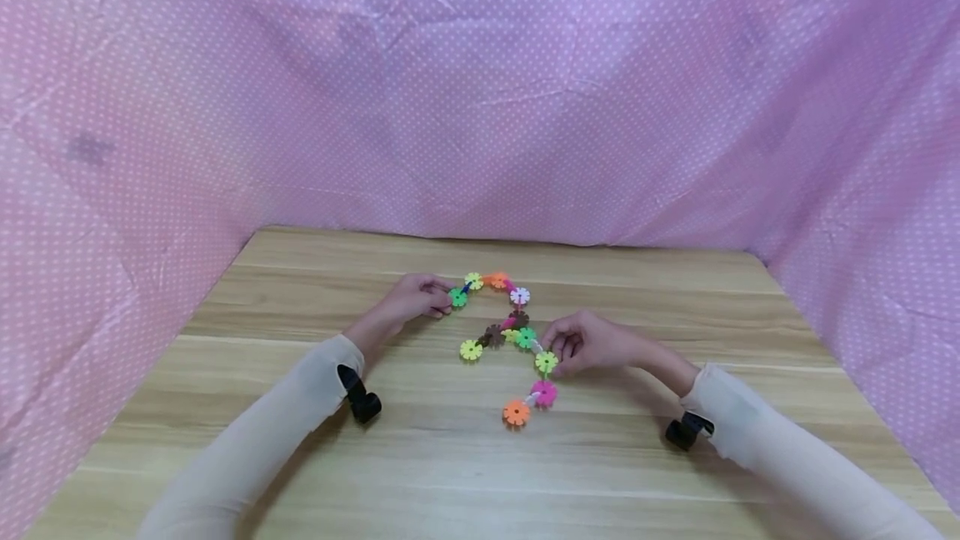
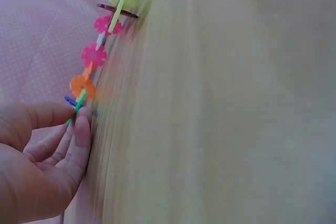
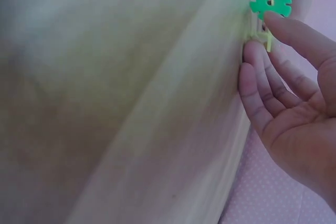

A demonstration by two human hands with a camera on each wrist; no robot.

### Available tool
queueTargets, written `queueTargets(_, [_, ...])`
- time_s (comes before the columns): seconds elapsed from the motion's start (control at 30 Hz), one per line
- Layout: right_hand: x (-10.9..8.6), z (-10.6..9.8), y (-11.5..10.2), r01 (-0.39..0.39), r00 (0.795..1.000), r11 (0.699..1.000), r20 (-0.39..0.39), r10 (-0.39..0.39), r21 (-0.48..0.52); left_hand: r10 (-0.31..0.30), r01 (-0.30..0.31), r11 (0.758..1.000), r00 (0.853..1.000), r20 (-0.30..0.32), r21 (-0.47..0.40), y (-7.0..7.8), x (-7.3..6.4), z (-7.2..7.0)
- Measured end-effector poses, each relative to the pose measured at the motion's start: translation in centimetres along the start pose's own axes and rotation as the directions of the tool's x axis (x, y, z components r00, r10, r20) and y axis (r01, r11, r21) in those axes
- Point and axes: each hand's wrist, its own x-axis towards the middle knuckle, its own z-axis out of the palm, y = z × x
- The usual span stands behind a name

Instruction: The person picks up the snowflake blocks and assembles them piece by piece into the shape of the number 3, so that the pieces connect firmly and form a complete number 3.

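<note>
A chain of colourful interlocking flower-shaped discs winds over the wooden table in the head view. My left hand [image 1: 418, 298] pinches the green end disc [image 1: 457, 297] at its far left; the left wrist view shows this green disc [image 2: 78, 107] edge-on between thumb and fingers. Orange [image 2: 82, 86] and pink discs [image 2: 93, 55] lead away from it. At the chain's right side, my right hand [image 1: 588, 343] holds it by the yellow-green disc [image 1: 546, 362], fingers curled. Its thumb tip overlaps a green disc [image 3: 270, 0] in the right wrist view. The exact grip there is partly hidden.
One branch ends in a yellow disc [image 1: 471, 350], the near end in an orange disc [image 1: 516, 413]. The wooden table [image 1: 450, 482] meets a pink dotted cloth [image 1: 480, 107] at the back and sides. Black wrist mounts [image 1: 364, 404] hang beneath both sleeves.
</note>
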Motion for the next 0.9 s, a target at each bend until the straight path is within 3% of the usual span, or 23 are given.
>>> queueTargets(0.17, [-0.3,0.8,0.1,0.010,0.999,1.000,-0.044,-0.010,-0.004,0.022,-0.022,1.000,0.998,0.050,0.000,0.0,1.4,0.1])
queueTargets(0.43, [0.0,1.5,0.0,0.012,0.995,0.999,-0.095,-0.016,-0.038,-0.003,0.007,0.998,0.997,0.076,-0.062,0.1,3.4,-0.4])
queueTargets(0.67, [0.0,1.8,-0.2,0.001,0.996,1.000,-0.094,-0.002,-0.009,-0.008,0.007,1.000,0.997,0.079,0.016,-0.1,4.0,-0.8])
queueTargets(0.9, [-0.3,1.7,-0.4,-0.003,0.994,1.000,-0.106,0.002,-0.014,0.022,-0.025,0.999,0.997,0.073,0.035,-0.1,4.6,-0.4])
